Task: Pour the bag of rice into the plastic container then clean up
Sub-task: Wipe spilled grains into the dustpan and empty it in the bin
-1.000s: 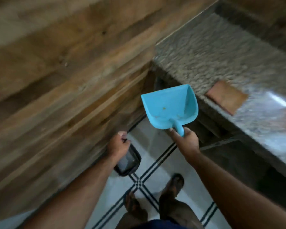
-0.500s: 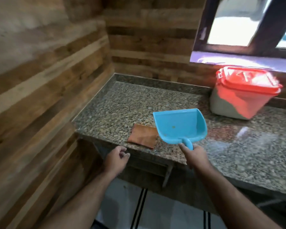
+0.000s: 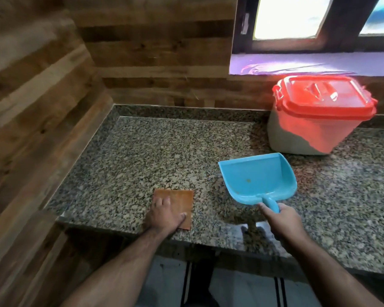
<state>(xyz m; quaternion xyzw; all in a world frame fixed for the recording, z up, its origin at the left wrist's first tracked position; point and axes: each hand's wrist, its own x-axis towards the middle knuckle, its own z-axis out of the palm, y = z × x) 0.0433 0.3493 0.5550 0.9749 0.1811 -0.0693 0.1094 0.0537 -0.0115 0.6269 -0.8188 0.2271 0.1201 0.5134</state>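
change: left hand (image 3: 164,214) has come down onto orange cloth (image 3: 182,201), fingers flat.
right hand (image 3: 283,220): fingers clamped on blue dustpan (image 3: 257,179) handle.
meaning: wiping the desk (image 3: 142,156) likely begins.

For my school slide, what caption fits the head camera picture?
Left hand on orange cloth, right hand holding blue dustpan.

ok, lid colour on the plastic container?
Red-orange lid, closed on the plastic container whose body looks whitish with rice; the head view shows it.
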